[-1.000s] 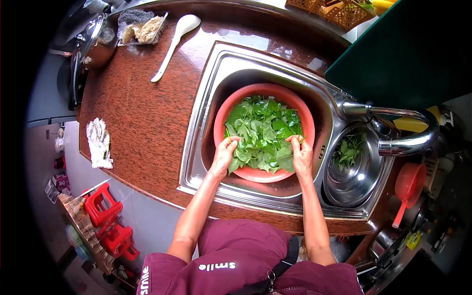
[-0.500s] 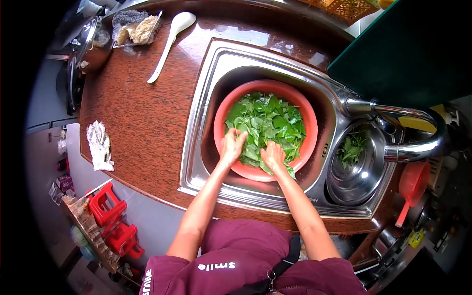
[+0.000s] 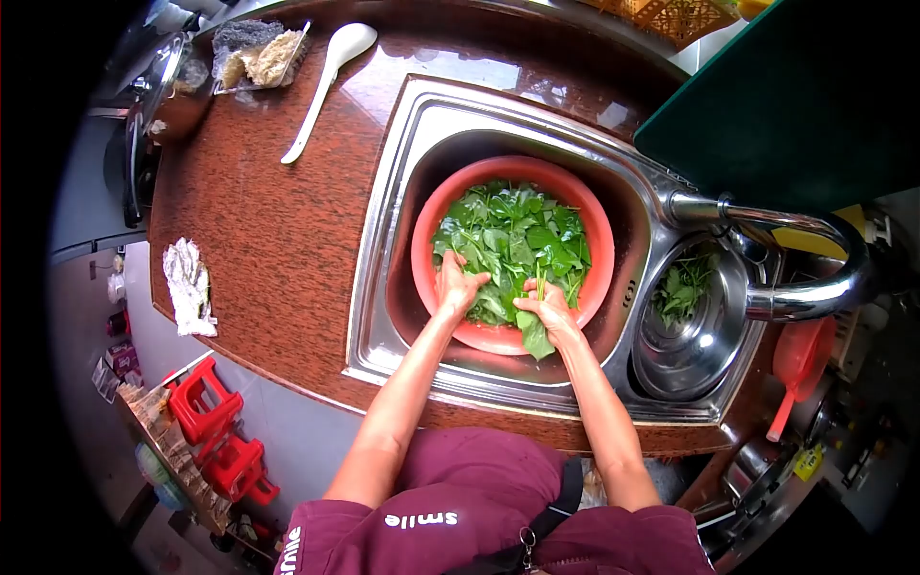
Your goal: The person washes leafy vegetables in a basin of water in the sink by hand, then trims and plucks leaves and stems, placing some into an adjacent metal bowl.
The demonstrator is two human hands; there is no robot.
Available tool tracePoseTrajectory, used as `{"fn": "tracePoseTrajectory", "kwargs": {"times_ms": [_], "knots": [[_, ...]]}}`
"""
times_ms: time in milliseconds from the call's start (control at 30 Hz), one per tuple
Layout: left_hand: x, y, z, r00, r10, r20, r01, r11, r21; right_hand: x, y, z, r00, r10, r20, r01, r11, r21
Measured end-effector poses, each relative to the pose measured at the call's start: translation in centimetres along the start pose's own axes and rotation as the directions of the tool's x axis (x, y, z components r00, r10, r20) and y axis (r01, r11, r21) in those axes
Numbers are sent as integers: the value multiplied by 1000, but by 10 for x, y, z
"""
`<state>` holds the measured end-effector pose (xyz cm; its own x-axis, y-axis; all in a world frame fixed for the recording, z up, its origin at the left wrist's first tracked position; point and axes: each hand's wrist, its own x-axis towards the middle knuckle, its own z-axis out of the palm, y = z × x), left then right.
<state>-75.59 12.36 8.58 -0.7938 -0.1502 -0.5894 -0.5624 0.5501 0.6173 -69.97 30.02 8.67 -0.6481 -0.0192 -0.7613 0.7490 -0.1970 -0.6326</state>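
Note:
A red plastic basin (image 3: 591, 216) stands in the sink, filled with green leafy vegetables (image 3: 508, 230) in water. My left hand (image 3: 458, 286) is at the basin's near left, among the leaves, its thumb and fingers apart and the fingertips partly covered by greens. Near the front rim, my right hand (image 3: 548, 309) pinches a small bunch of leafy greens (image 3: 537, 335). Its stems point up past the fingers and a broad leaf hangs below toward the rim. To the right, a steel bowl (image 3: 661, 369) holds a small pile of picked greens (image 3: 683, 290).
The steel sink (image 3: 369, 316) has a curved chrome faucet (image 3: 815, 299) reaching over the steel bowl. A white ladle (image 3: 331, 81), a crumpled white cloth (image 3: 189, 287) and a pack of dried food (image 3: 273, 59) lie on the brown counter (image 3: 259, 220). A red strainer (image 3: 801, 359) is at the right.
My right hand has moved slightly right and up out of the leaves, with a bunch of greens now in its fingers. My left hand has shifted slightly, its thumb and fingers wider apart.

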Motion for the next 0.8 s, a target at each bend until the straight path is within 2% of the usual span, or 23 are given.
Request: {"fn": "tracePoseTrajectory", "kwargs": {"times_ms": [67,100,167,200,233,300,333,433,600,733,800], "knots": [[0,-7,10,997,75,-26,-72,992,108,0,5,-2,1000,-13,-24,11,998,-63],[0,-4,10,997,70,-27,-65,988,143,-6,0,-1,999,8,-36,-9,999,-37],[-5,2,6,999,-30,39,23,984,175,-19,-12,-1,997,51,-59,-50,999,17],[-4,-2,7,999,-11,53,1,984,180,-25,-19,-5,994,110,-29,-107,990,97],[-1,-9,7,998,8,67,-20,983,185,-28,-18,-8,993,104,-60,-95,986,134],[-2,-9,6,997,12,76,-30,972,231,-40,-32,-12,993,118,-10,-111,953,283],[-8,0,5,998,-2,69,-17,962,271,-42,-35,-16,994,80,79,-101,942,322],[-14,12,9,997,-20,68,-8,922,386,-47,-40,-15,998,31,46,-47,922,385],[-12,9,9,998,-40,43,22,931,364,-48,-39,-18,1000,22,19,-27,931,364],[-15,-6,-8,989,137,-55,-135,990,40,-55,-43,-16,1000,-7,-1,7,931,365],[-19,-12,-21,989,124,78,-94,944,-317,-56,-42,-15,1000,-22,1,20,935,355]]}}
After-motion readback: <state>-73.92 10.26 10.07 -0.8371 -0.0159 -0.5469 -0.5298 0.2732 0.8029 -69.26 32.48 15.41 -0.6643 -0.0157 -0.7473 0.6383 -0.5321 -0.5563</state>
